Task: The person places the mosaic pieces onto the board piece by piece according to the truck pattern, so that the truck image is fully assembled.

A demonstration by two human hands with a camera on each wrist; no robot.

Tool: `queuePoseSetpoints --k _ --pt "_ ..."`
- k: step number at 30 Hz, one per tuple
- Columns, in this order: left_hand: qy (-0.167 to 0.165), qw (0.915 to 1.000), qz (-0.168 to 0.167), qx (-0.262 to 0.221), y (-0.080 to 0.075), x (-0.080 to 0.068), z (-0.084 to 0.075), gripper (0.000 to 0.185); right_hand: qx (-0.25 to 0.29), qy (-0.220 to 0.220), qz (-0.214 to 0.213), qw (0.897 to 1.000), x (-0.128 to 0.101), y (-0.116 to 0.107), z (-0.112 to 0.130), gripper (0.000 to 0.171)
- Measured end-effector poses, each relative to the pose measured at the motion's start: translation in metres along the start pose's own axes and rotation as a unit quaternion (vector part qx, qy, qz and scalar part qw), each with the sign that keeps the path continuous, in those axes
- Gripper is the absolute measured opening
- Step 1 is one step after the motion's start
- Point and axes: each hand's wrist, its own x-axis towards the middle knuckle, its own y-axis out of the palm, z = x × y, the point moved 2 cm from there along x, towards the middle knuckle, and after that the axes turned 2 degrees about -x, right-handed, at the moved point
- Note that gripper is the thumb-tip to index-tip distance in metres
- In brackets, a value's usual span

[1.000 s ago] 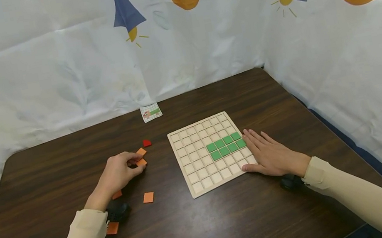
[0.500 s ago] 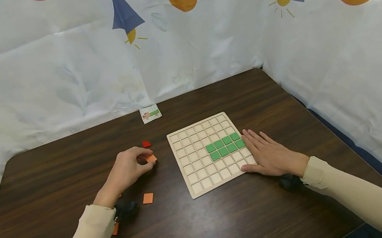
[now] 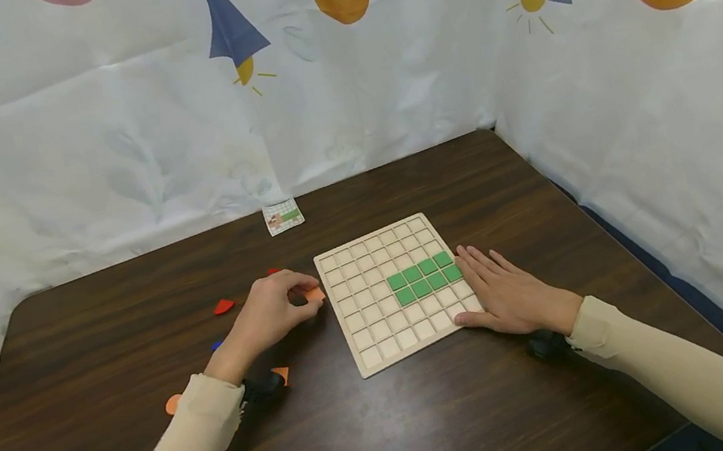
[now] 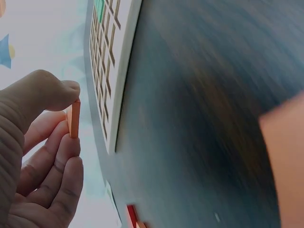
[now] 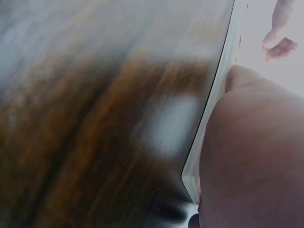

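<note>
A pale wooden grid board (image 3: pixel 377 318) lies on the dark table, with several green tiles (image 3: pixel 423 276) set in its right half. My left hand (image 3: pixel 276 313) pinches a thin orange tile (image 3: pixel 314 294) just off the board's left edge; the left wrist view shows the orange tile (image 4: pixel 74 118) edge-on between thumb and fingertips, beside the board (image 4: pixel 118 76). My right hand (image 3: pixel 505 293) lies flat with straight fingers on the board's right edge, thumb at the near corner. In the right wrist view the palm (image 5: pixel 251 156) presses against the board's rim (image 5: pixel 216 114).
Loose pieces lie left of the board: a red one (image 3: pixel 223 306), an orange tile (image 3: pixel 281 374) by my left wrist, another orange piece (image 3: pixel 173 405) nearer the table's left. A small pattern card (image 3: pixel 283 216) sits at the back. Printed white sheeting walls the table's back and right.
My left hand has lifted an orange tile from the loose pile and carried it rightward to the board's left edge. My right hand has stayed flat on the board.
</note>
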Motion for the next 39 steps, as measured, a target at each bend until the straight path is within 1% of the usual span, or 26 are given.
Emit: queuePoseSetpoints --k 6,10,14,19,22,26,31,39 --pt "0.034 0.9994 0.008 -0.008 0.011 0.008 -0.015 0.028 0.002 0.001 0.002 1.0 0.0 0.0 -0.001 0.102" --pt "0.041 0.9989 0.021 -0.01 0.02 0.014 -0.025 0.029 -0.003 0.001 0.0 1.0 0.001 0.0 -0.002 0.103" --pt "0.053 0.9979 0.034 -0.014 0.029 0.021 -0.034 0.026 -0.007 0.002 0.0 1.0 0.002 -0.001 -0.003 0.104" --pt "0.081 0.9956 0.042 -0.022 0.039 0.027 -0.043 0.02 -0.01 0.006 -0.006 1.0 0.001 -0.002 -0.004 0.103" --pt "0.093 0.9944 0.044 -0.021 0.044 0.027 -0.046 0.021 -0.007 0.006 -0.003 1.0 0.001 0.0 -0.002 0.104" --pt "0.106 0.9934 0.044 -0.006 0.051 0.024 -0.046 0.021 0.0 0.0 0.002 1.0 0.001 0.005 0.001 0.104" --pt "0.116 0.9923 0.044 0.001 0.058 0.025 -0.047 0.022 -0.003 0.002 -0.003 1.0 -0.001 0.006 0.003 0.103" --pt "0.129 0.9906 0.045 0.002 0.062 0.031 -0.05 0.02 -0.008 0.003 -0.009 1.0 0.0 0.002 0.002 0.102"
